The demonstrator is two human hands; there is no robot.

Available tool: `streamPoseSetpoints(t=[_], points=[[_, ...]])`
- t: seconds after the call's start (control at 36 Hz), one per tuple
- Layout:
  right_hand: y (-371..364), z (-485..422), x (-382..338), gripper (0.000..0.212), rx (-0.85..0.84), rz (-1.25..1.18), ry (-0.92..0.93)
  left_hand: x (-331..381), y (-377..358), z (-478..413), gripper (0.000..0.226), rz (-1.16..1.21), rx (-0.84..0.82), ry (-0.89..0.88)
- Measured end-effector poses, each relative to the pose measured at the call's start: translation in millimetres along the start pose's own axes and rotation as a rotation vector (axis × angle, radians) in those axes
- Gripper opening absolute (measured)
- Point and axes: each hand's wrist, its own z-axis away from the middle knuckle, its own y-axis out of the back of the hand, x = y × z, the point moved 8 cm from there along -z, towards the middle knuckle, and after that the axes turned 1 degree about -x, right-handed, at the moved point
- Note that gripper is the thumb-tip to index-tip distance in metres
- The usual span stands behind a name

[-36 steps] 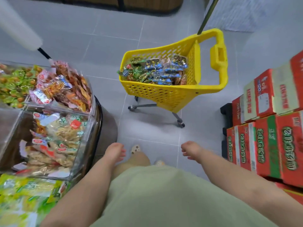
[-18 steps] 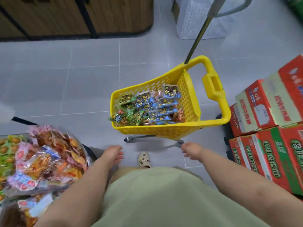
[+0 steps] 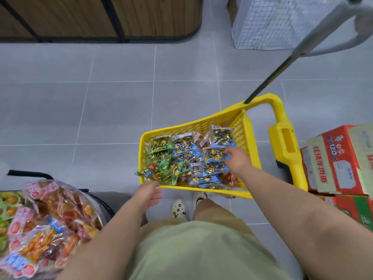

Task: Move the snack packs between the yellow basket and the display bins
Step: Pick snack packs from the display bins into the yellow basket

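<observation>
Currently the pick-up step is in hand. The right hand [image 3: 237, 161] rests on the blue snack packs [image 3: 214, 155] inside the yellow basket [image 3: 201, 123]; whether it pinches one cannot be told. The left hand [image 3: 149, 194] is spread, outside the near rim. Next, close on one pack and lift clear. Packs ahead of the fingertips lie flat, label strips pointing away from the wrist, long axes roughly along the reach.

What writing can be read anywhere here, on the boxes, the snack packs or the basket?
"120": on the upper red carton, among characters too blurred to read.
Unreadable: large blurred characters on the lower carton.
Unreadable: white logo on the green snack pack lying over the near rim of the yellow basket.
Too small: print on the blue snack packs.
</observation>
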Motion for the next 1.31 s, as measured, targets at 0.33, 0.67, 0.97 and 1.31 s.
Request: streamPoseSetpoints(t=[0.33,0.67,0.97,1.31], points=[[-33.6,-45.7,-11.4,0.055,-0.107,0.655,0.279,46.1,-44.2,-18.4,0.017,0.1,0.013,0.022],[12.1,-54.5,-25.4,0.031,-0.109,-0.018,0.419,102.9,-63.4,-16.2,0.008,-0.006,-0.039,-0.211],[-2.5,-37.3,-54.7,0.013,-0.633,-0.517,0.114,152.7,-107.4,8.4,0.054,-0.282,-0.556,-0.309],[-13.8,-120.9,-17.0,0.068,-0.027,-0.005,-0.212,97.5,-60.5,-35.2,0.056,-0.022,-0.081,-0.147]])
